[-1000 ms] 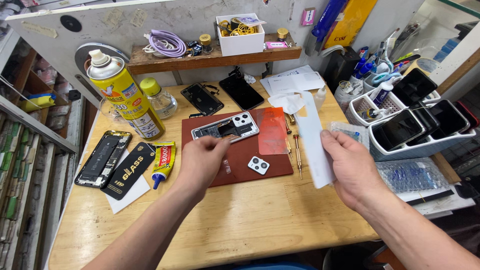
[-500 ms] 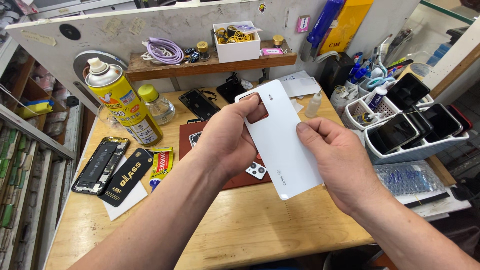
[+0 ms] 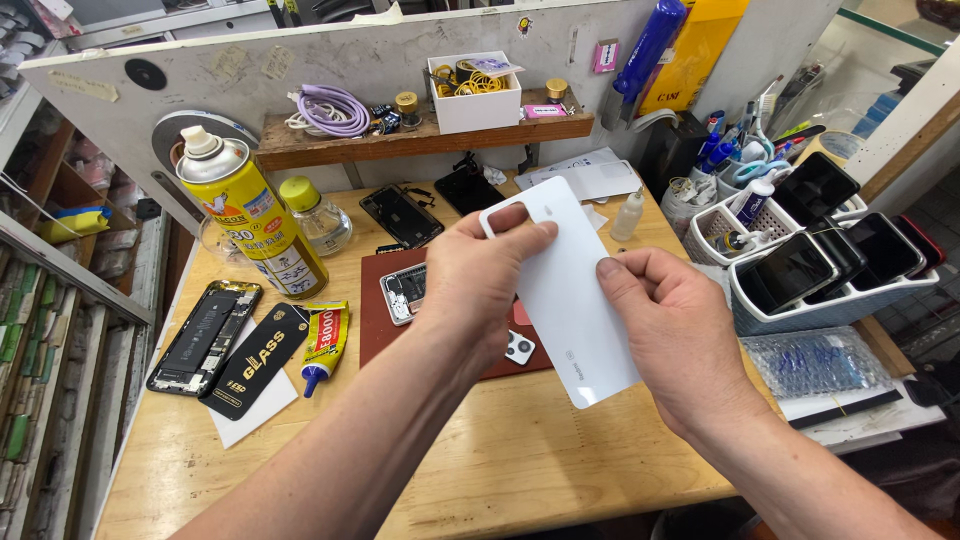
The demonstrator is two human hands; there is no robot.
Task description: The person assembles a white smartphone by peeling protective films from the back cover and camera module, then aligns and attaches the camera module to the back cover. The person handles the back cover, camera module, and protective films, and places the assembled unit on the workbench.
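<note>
I pinch the white plastic phone back cover (image 3: 565, 290) by its edges, left hand (image 3: 475, 285) near the camera cut-out, right hand (image 3: 675, 335) steadying, gripping lightly.

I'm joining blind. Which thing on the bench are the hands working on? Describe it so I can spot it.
Start at the dark red mat mid-bench. Above it, the left hand and right hand hold a white phone back cover. It is the only plain white panel, with a rectangular camera cutout at its top corner.
</note>
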